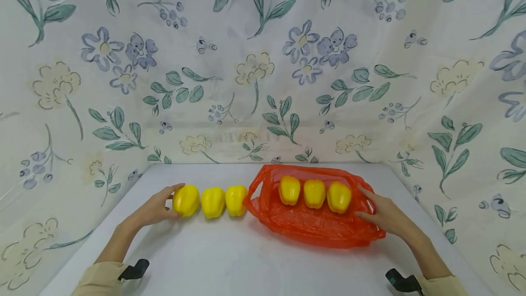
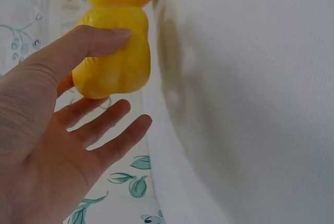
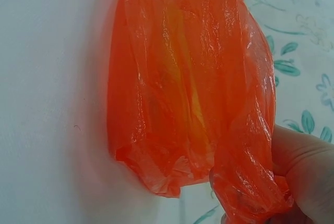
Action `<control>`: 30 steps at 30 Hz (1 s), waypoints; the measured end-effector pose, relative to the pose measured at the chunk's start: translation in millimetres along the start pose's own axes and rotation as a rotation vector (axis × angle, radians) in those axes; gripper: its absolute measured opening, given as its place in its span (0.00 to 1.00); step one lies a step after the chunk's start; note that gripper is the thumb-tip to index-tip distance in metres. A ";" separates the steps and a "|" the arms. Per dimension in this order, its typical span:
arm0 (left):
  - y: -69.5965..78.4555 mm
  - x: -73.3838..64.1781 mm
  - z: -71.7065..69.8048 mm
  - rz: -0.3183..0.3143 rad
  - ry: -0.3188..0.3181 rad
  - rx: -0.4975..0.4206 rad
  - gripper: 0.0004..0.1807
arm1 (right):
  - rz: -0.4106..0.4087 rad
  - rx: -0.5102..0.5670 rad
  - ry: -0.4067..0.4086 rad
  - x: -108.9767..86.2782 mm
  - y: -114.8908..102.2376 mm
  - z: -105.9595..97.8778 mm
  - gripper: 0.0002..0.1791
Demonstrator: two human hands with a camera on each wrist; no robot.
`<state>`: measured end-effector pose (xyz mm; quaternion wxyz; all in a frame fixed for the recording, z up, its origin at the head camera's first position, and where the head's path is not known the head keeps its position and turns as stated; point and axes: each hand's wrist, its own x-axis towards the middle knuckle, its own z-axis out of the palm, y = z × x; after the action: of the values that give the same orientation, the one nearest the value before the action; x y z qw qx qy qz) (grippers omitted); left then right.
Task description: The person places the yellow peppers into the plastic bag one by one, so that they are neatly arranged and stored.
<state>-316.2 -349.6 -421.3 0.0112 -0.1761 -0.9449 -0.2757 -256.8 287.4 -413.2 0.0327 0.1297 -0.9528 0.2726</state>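
Note:
My left hand [image 1: 155,205] is at the leftmost yellow bell pepper [image 1: 186,200], holding it between thumb and index finger. The left wrist view shows the thumb across this pepper and the other fingers spread beside it. Two more yellow peppers [image 1: 213,202] stand to its right in a row. A red plastic bag [image 1: 304,232] lies on the right with its mouth spread. Three yellow peppers [image 1: 314,193] sit in it side by side. At the bag's right end, my right hand [image 1: 388,214] grips the gathered plastic; the right wrist view hides most of its fingers.
The white tabletop [image 1: 246,264] carries the row and the bag. A floral-patterned curtain [image 1: 255,95] rises behind the table and along both sides. The bag's left handle loop touches or overlaps the nearest pepper [image 1: 236,200] of the row.

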 end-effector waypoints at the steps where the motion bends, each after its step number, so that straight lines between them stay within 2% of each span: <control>1: 0.2 0.4 -0.7 0.000 0.010 0.004 0.49 | -0.001 0.001 -0.001 -0.1 0.2 0.1 0.45; 10: 5.0 5.2 -5.7 -0.029 0.097 0.010 0.50 | -0.019 0.015 0.000 -1.1 0.5 0.4 0.46; 17: 15.2 7.6 -8.7 -0.002 0.177 -0.007 0.50 | -0.011 0.022 -0.002 -1.0 -0.1 0.1 0.46; 21: 24.2 9.4 -9.6 0.022 0.204 -0.003 0.50 | -0.008 0.025 -0.006 -0.7 -0.2 -0.2 0.46; 30: 52.3 18.8 -9.0 0.073 0.213 -0.023 0.50 | -0.018 0.013 -0.008 -1.3 -0.6 -2.3 0.46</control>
<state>-316.8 -307.1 -384.4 0.1195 -0.1803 -0.9281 -0.3030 -255.4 288.5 -411.1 0.0307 0.1393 -0.9500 0.2779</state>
